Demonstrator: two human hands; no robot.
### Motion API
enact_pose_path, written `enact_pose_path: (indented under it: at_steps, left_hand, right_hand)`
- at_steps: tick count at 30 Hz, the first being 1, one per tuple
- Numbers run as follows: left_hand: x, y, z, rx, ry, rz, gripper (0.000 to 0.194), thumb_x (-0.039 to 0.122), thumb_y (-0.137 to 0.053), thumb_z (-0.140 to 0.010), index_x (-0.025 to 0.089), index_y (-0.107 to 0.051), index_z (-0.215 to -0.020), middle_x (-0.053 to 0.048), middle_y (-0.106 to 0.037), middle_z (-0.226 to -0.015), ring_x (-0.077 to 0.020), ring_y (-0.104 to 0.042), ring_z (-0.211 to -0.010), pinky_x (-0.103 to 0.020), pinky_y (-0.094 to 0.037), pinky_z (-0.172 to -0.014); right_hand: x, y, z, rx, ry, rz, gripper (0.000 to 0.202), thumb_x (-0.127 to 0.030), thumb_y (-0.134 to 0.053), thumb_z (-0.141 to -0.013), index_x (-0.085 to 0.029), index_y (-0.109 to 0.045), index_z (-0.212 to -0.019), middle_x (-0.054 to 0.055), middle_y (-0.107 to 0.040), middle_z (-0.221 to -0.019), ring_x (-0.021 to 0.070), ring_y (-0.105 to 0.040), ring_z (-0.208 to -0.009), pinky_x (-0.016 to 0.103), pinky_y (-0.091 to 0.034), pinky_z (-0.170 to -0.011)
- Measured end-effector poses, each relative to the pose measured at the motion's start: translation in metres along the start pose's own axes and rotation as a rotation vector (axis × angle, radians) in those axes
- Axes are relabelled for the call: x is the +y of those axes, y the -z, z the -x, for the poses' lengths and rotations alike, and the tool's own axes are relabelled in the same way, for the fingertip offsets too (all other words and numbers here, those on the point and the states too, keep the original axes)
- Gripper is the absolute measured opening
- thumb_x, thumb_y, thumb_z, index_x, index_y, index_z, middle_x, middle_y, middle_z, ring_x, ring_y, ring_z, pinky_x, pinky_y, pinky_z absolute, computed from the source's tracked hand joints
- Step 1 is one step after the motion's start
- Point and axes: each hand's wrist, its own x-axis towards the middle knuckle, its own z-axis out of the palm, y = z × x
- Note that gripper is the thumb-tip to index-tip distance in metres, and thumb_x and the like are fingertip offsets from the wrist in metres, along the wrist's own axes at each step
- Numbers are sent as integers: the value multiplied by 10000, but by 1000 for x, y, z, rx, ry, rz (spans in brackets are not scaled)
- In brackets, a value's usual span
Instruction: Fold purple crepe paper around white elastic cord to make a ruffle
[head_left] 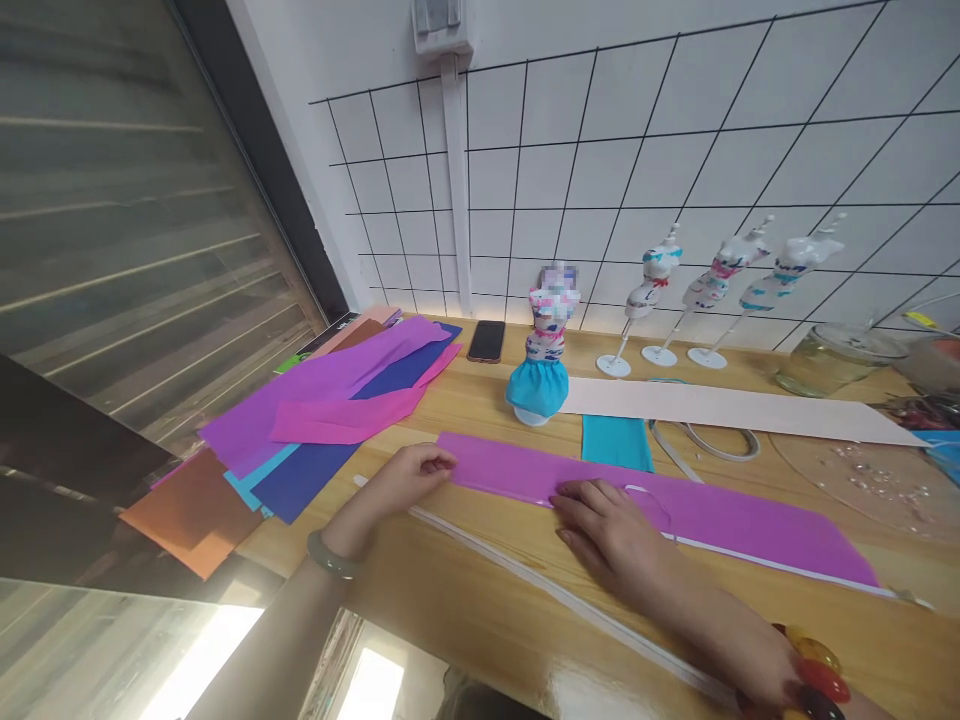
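A long purple strip (pixel 750 517), apparently thin cloth, lies across the wooden table, a white edging along its lower right side. At the strip's left end, my left hand (pixel 409 475) pinches the corner between thumb and curled fingers. My right hand (pixel 604 520) bends over the strip's near edge about a third of the way along, fingers together on the cloth. A fine white thread (pixel 651 492) loops out beside its knuckles; whether a needle is in the fingers is hidden. Nearer me runs a narrow white strip (pixel 517 570), passing under my right forearm.
Coloured sheets (pixel 330 400) are piled at left beside a phone (pixel 487 341). A small dress form (pixel 541 360) wears a blue skirt; several bare forms (pixel 660 290) stand by the wall. A turquoise piece (pixel 618 443), a pale strip (pixel 720 410), a glass jar (pixel 832 360) and beads (pixel 862 470) lie right.
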Motion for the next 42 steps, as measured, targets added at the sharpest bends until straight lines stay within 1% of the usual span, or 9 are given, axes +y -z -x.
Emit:
enact_pose_path:
  at_steps: [3,7,12,16,23,31,35,39,42]
  left_hand:
    - [-4,4,-3,61,84,207,313,363,-685,-671,139,-658,-888,-67,-676,-857,-182,-604,-806,-328,-472,-775]
    - [-5,11,-3,130,112,270,406,416,-688,-664,122,-631,-939,-77,-675,-845,-165,-619,-759,-336,-489,-770]
    - [-5,19,2,227,139,247,469,485,-691,-624,124,-624,-916,-88,-674,-883,-185,-626,-814,-347,-485,-799]
    - [-3,34,20,296,166,132,444,480,-693,-623,139,-646,-904,-83,-678,-894,-220,-611,-849,-359,-465,-798]
    - [-21,63,56,124,31,-453,268,420,-607,-732,217,-682,-891,-58,-641,-923,-228,-553,-933,-328,-427,-807]
    - [-23,65,59,20,6,-580,186,381,-570,-757,213,-619,-697,-25,-586,-781,-198,-505,-854,-313,-393,-775]
    - [-9,65,66,-16,-36,-522,205,380,-521,-800,199,-577,-720,-28,-591,-824,-179,-516,-844,-304,-396,-786]
    - [27,54,79,-103,23,-387,233,413,-472,-839,209,-581,-810,-11,-620,-843,-155,-549,-792,-261,-411,-706]
    - [53,43,84,-137,-15,-378,180,380,-510,-819,222,-596,-803,9,-633,-818,-155,-561,-796,-255,-403,-714]
  right_hand:
    - [2,-1,1,-9,-13,-8,332,-249,-459,-882,-181,-521,-1200,111,-573,-1141,257,-499,-1041,435,-424,-846]
    - [4,-3,1,-26,-15,-30,366,-262,-460,-880,-184,-492,-1236,109,-569,-1163,252,-494,-1062,430,-427,-868]
    - [3,1,0,-43,-13,-44,353,-274,-441,-890,-201,-501,-1230,111,-560,-1170,245,-494,-1079,419,-437,-875]
    - [2,6,-1,-28,-1,-34,349,-278,-429,-896,-216,-509,-1229,119,-547,-1189,239,-504,-1082,409,-451,-863]
    - [-27,16,-5,-2,59,-93,283,-280,-418,-917,-230,-572,-1148,99,-597,-1097,229,-541,-1011,395,-447,-842]
    - [-78,22,-29,-152,-22,-347,267,-229,-383,-932,-221,-649,-907,42,-665,-888,183,-603,-815,317,-449,-734]
    - [-87,23,-41,-115,-74,-478,239,-216,-416,-911,-212,-654,-909,37,-676,-890,183,-604,-836,304,-443,-752]
    - [-93,15,-52,-59,-148,-691,220,-256,-469,-885,-209,-613,-1044,44,-656,-1011,179,-583,-914,289,-437,-792]
    - [-98,9,-59,-151,-172,-877,255,-316,-493,-869,-193,-594,-1068,37,-650,-925,161,-580,-797,251,-441,-669]
